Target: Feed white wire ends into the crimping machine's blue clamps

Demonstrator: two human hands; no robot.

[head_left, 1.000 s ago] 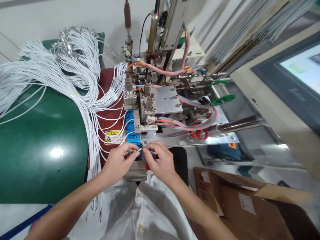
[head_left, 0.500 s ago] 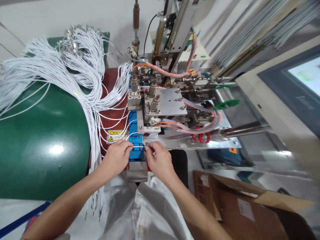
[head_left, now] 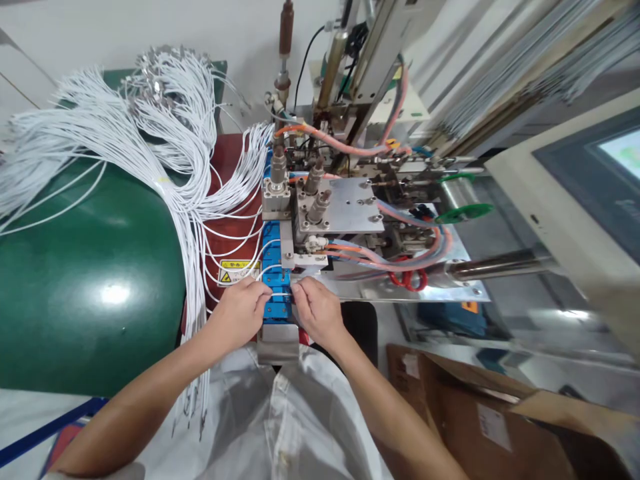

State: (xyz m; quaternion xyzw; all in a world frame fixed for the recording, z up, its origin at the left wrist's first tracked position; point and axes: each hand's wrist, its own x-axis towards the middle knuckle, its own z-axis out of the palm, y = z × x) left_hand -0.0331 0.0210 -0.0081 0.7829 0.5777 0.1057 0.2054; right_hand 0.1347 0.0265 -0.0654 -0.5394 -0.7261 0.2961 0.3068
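Observation:
A short stretch of white wire [head_left: 281, 295] runs level across a blue fixture block [head_left: 276, 311] at the near end of the machine. My left hand [head_left: 243, 308] pinches this wire on the left side of the block. On the right side, my right hand [head_left: 317, 310] is closed at the wire's end, with thumb and fingertips together; the tip itself is hidden. Farther along the blue row, other white wires lie in the blocks and curve off to the left. The metal press head [head_left: 340, 203] stands just beyond my hands.
A large bundle of white wires [head_left: 173, 193] drapes over the green surface [head_left: 90, 293] at left. A warning label [head_left: 239, 273] lies beside the blocks. To the right are a spool of wire [head_left: 460, 199], a display panel [head_left: 590, 167] and cardboard boxes [head_left: 465, 407].
The view has shifted slightly. My right hand's fingers have curled closer over the wire end by the block; my left hand keeps its pinch in nearly the same place.

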